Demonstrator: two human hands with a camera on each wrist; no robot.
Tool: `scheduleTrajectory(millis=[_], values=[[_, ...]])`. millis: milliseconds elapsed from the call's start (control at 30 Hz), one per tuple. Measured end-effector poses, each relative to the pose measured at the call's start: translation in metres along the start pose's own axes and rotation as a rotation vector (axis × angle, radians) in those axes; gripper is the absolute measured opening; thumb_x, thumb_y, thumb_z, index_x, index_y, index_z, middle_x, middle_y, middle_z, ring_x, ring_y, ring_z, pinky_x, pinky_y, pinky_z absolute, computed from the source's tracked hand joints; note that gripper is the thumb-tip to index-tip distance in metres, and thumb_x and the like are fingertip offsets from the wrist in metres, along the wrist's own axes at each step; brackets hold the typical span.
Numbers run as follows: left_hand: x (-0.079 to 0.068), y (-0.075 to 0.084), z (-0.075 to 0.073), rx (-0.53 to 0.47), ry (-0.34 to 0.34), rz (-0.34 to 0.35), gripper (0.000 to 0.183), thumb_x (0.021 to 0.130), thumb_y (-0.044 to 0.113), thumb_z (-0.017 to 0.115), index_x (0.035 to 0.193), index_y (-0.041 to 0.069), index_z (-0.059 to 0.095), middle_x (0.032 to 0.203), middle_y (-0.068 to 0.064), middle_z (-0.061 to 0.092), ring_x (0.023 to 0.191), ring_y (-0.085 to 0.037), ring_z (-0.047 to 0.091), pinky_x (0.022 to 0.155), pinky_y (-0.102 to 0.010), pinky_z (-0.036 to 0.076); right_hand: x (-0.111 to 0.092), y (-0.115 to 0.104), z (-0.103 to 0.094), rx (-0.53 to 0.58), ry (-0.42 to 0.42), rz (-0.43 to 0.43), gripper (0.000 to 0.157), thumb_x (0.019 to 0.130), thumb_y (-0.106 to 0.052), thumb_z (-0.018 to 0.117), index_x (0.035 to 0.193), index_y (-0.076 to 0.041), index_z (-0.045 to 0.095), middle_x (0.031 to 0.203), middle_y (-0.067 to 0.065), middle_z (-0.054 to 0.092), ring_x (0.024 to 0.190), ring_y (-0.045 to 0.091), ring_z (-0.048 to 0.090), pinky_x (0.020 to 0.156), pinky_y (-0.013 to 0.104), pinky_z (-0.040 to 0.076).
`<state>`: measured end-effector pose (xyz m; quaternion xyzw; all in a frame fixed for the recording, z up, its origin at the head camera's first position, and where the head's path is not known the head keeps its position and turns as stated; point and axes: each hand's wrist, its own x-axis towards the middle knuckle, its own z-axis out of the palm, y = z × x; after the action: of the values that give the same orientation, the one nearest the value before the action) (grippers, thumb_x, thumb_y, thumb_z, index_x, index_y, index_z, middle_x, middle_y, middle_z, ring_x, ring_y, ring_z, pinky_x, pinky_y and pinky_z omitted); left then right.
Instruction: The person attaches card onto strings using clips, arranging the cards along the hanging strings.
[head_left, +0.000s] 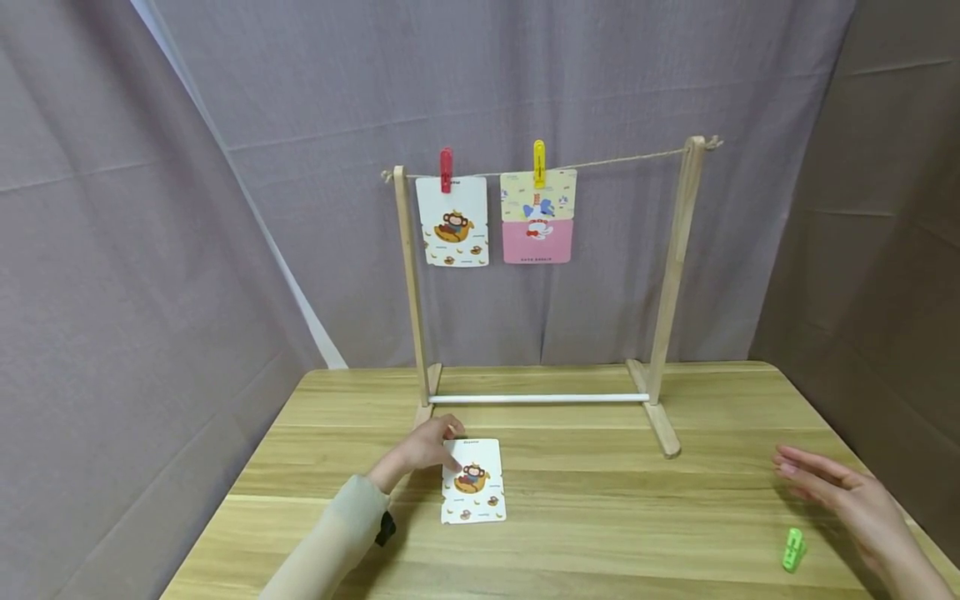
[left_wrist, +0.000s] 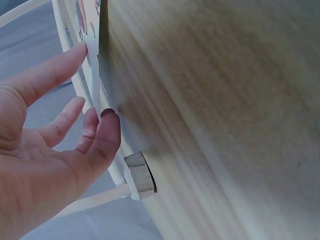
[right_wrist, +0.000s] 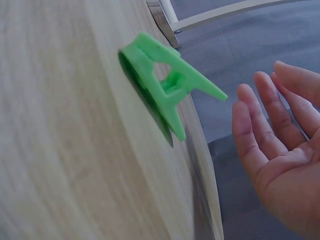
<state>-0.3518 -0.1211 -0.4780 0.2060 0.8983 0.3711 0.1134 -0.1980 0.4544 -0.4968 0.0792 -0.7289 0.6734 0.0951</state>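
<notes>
A white card with a monkey-and-banana print (head_left: 474, 492) lies on the wooden table in front of the rack. My left hand (head_left: 426, 446) is at its upper left side, thumb over the card's face and fingertips at the edge. In the left wrist view the thumb and fingers of this hand (left_wrist: 60, 135) stand apart along the card (left_wrist: 94, 75). My right hand (head_left: 851, 504) hovers at the table's right side with loosely bent fingers, holding nothing. Close by, a green clothespin (head_left: 792, 550) lies on the table; the right wrist view shows this clothespin (right_wrist: 162, 82) beside the fingertips.
Behind the card stands a wooden rack (head_left: 667, 317) with a white crossbar (head_left: 536, 398) and a string (head_left: 630, 158). A red clothespin (head_left: 446, 171) holds a monkey card (head_left: 457, 204); a yellow clothespin (head_left: 539, 162) holds a yellow-and-pink card (head_left: 536, 246). Grey curtains (head_left: 570, 83) surround the table.
</notes>
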Motion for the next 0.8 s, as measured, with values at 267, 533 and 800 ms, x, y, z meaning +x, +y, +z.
scheduleTrajectory(millis=[267,533,800], values=[[0.0002,-0.0010,0.0014,0.009,0.001,-0.015,0.056,0.071,-0.002,0.086,0.120,0.000,0.061,0.118,-0.019,0.063,0.108,-0.035,0.060,0.099,-0.051,0.047,-0.0002,0.0001,-0.0004,-0.039,0.009,0.008,0.037,0.101,0.003,0.055,0.128,-0.017,0.070,0.115,-0.013,0.072,0.099,0.001,0.069,0.075,0.019,0.056],[0.0000,0.0007,0.0014,0.036,0.003,-0.037,0.056,0.072,0.000,0.087,0.122,-0.002,0.061,0.118,-0.015,0.063,0.110,-0.033,0.058,0.100,-0.050,0.047,-0.0002,-0.0009,-0.0005,-0.028,0.012,0.026,0.037,0.101,0.002,0.055,0.128,-0.019,0.070,0.115,-0.013,0.072,0.099,0.002,0.069,0.075,0.020,0.056],[-0.0008,0.0013,0.0018,-0.046,0.010,-0.049,0.054,0.073,-0.001,0.086,0.120,0.000,0.058,0.115,-0.011,0.060,0.107,-0.029,0.056,0.100,-0.049,0.046,-0.0010,0.0001,-0.0003,-0.004,0.024,0.034,0.036,0.101,0.002,0.056,0.130,-0.013,0.069,0.115,-0.014,0.072,0.098,0.002,0.069,0.076,0.019,0.056]])
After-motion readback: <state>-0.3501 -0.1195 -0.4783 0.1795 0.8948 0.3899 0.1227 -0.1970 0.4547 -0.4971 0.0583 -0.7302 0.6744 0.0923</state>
